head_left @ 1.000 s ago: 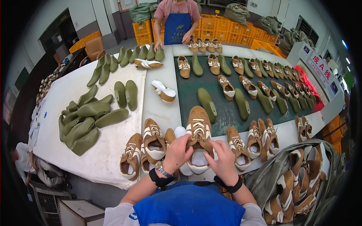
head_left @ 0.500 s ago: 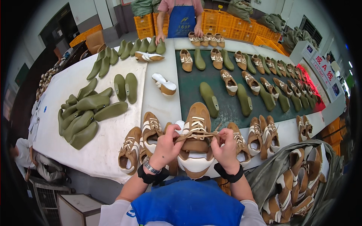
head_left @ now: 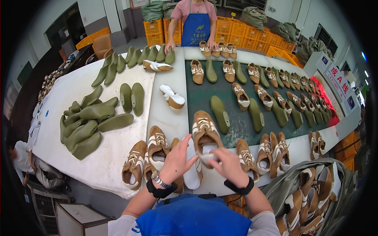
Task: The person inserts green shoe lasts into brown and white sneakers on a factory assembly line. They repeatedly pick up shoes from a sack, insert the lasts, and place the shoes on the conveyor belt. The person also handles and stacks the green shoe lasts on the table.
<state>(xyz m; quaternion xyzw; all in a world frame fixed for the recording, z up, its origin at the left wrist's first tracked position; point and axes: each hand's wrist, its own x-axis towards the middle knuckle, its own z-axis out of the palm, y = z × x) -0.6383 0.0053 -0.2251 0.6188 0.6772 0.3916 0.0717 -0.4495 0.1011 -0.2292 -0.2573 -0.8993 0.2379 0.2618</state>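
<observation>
A brown suede sneaker [head_left: 205,128] with white stripes and laces tilts up in front of me, its opening toward me. My right hand [head_left: 230,167] pinches its heel, with the fingertips at the white collar. My left hand [head_left: 176,162] is open beside it on the left, fingers stretched upward and thumb apart. Between the hands, a long white sole-shaped piece [head_left: 191,175] stands next to my left fingers; I cannot tell whether it belongs to another shoe. More brown sneakers [head_left: 134,165] line the near table edge, some partly hidden behind my left hand and wrist.
Green shoe lasts [head_left: 88,131] lie heaped on the white cloth [head_left: 106,169] at left. Sneakers and lasts stand in rows on the green belt [head_left: 236,114]. A sack of sneakers [head_left: 307,196] sits at near right. Across the table a co-worker [head_left: 193,19] touches a last and a shoe.
Both hands have let go of the laces. My right hand has moved to the sneaker's heel, and my left hand has opened beside it. The sneaker now shows its opening.
</observation>
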